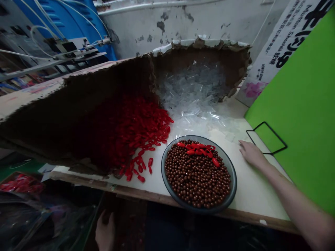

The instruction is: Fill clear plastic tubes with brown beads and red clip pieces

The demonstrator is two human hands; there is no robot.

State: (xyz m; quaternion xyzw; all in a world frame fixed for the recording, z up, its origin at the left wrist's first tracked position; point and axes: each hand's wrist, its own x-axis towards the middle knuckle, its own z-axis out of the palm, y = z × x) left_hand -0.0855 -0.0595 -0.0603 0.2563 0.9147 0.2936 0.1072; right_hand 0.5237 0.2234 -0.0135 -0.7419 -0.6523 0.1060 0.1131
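My right hand (252,154) rests flat on the white table top (255,195), just right of a round grey dish (167,184) and touching neither it nor anything else. The dish holds many glossy brown beads (197,179), with several red capsule-shaped pieces (196,148) lying on top. A large heap of the same red pieces (141,134) spills from a torn cardboard box (78,104) lying on its side. Clear plastic pieces (193,97) pile behind the dish. My left hand (105,232) hangs below the table's front edge, its fingers partly hidden in shadow.
A green board (298,97) stands at the right with a black wire frame (267,137) against it. A printed poster (272,52) is behind it. Tubing and a machine (70,52) sit upper left by a blue tank (75,21). A dark bag (21,188) with red contents lies lower left.
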